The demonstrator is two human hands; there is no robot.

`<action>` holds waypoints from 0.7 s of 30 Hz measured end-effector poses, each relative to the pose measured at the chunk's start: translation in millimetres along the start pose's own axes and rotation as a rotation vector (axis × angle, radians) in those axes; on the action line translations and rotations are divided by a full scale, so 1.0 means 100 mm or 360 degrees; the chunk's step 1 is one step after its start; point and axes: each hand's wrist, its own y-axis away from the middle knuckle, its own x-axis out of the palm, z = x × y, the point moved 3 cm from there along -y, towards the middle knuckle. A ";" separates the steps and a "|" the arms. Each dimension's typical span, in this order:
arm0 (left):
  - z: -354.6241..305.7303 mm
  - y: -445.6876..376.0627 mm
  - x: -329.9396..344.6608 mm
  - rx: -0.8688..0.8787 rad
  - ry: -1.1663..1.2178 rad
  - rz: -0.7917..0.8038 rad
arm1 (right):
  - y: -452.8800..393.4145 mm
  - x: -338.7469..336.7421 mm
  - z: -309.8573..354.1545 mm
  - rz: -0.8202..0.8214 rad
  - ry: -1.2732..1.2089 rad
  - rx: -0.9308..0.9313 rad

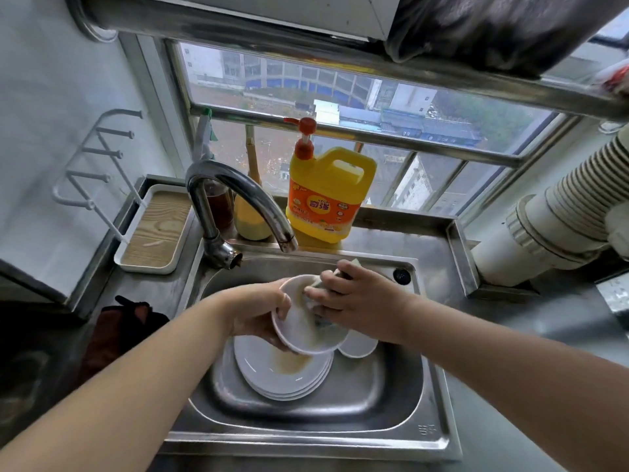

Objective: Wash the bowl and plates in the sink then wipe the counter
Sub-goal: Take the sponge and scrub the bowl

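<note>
Here we are over the sink (401, 417), a steel basin set into the counter (531, 369), and everything is placed from it. Behind the sink runs the window (340, 107), wide and barred, with rooftops showing through the glass. To the right of the sink, a pale ribbed pipe (558, 212) slants up along the wall. At the sink's back rim stands the yellow soap jug (326, 195) with its red pump, and just left of that the curved tap (238, 195) arches out over the basin, no water visible from its spout. Left of the sink sits a white tray (153, 229) with a wood-grain bottom, and a white wire rack rises from it.

Down in the basin, a stack of white plates (272, 376), the top 1 smeared with brown sauce, and a smaller white dish (357, 345) just to its right, partly hidden.

Above those plates, the action: the left hand (258, 311) grips the white bowl (299, 335) by its rim, thumb curled over the edge, tilting it toward the right. The right hand (354, 298) is clenched around a sponge (316, 298), pressing it inside the bowl, where brownish residue shows. A dark red cloth (115, 335) lies on the counter left of the sink.
</note>
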 end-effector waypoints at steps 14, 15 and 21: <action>0.42 -0.14 0.10 0.0099 0.0192 -0.0500 | 0.06 -0.10 0.46 0.0557 -0.1315 0.0610; 0.37 -0.12 0.10 0.0064 0.0105 -0.0395 | 0.05 -0.10 0.29 0.0501 -0.1107 0.0388; 0.11 0.00 0.15 0.0041 -0.0254 0.0006 | -0.07 -0.05 0.03 0.0335 -0.0131 -0.0242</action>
